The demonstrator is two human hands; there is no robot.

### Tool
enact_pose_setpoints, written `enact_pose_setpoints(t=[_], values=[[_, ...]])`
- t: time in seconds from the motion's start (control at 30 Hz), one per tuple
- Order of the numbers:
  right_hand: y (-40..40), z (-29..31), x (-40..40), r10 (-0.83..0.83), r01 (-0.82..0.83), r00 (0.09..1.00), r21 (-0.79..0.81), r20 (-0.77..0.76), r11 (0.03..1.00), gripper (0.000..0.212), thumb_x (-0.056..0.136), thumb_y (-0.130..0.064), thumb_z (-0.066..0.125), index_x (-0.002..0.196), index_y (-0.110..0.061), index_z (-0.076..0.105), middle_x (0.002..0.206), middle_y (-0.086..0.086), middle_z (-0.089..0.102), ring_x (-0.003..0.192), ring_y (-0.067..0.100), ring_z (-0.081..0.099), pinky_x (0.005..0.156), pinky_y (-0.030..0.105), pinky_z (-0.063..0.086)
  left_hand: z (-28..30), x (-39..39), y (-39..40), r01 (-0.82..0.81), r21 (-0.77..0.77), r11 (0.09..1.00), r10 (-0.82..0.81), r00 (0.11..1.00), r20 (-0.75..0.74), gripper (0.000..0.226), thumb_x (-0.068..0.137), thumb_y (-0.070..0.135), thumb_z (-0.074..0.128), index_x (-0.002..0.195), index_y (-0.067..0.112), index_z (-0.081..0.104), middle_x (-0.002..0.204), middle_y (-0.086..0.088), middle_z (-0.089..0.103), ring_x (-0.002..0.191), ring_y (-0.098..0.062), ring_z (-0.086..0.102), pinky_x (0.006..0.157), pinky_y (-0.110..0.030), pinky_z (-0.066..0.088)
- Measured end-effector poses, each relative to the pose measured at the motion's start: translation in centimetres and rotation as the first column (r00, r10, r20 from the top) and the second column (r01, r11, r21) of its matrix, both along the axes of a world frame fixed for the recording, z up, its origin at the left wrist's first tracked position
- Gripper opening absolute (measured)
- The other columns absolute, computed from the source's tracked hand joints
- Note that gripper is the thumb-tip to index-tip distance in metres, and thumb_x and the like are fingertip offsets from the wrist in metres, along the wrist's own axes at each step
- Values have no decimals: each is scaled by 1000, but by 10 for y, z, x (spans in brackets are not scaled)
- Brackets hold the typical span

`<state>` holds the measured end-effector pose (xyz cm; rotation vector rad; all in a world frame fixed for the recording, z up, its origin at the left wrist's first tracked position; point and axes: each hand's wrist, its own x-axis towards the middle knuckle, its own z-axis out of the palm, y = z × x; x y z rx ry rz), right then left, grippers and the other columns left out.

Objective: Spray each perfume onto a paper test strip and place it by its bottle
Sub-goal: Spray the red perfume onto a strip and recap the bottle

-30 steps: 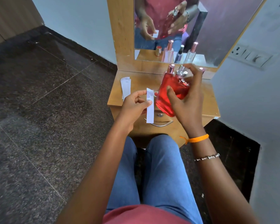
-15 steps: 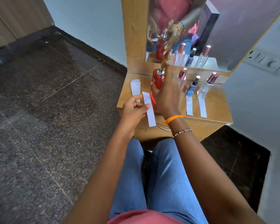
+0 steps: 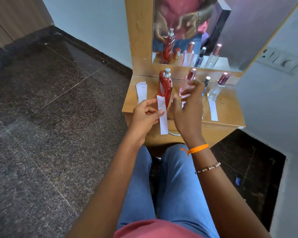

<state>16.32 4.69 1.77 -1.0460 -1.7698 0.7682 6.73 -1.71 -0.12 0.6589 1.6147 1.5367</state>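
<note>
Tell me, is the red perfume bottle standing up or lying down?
Standing up. The red perfume bottle sits on the wooden table with its silver sprayer on top, and no hand is holding it.

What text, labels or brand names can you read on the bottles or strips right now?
None can be read.
Spare strips: faint dark marks, too small to read.
Red bottle: no label shows.
Pink bottle, dark bottle and clear bottle: no readable text.
Strip in the left hand: blank.
</note>
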Motion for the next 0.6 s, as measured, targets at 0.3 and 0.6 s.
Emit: enact_pose_setpoints(t=[0.3, 0.6], values=[[3, -12, 49, 61, -260, 942, -602, -330, 755, 23, 86, 4, 61, 101, -9, 48, 69, 3, 59, 64, 12, 58, 63, 20, 52, 0, 29, 14, 150, 1, 989, -150, 988, -27, 29, 84, 7, 66, 110, 18, 57, 72, 2, 62, 77, -7, 61, 67, -17, 54], [56, -23, 107, -183, 111, 977, -476, -109, 872, 24, 81, 1, 66, 91, -15, 51, 74, 9, 62, 67, 18, 60, 60, 29, 50, 0, 58, 41, 273, -55, 961, -277, 958, -82, 22, 90, 11, 58, 112, 15, 58, 81, 0, 66, 74, -10, 64, 73, -17, 53]])
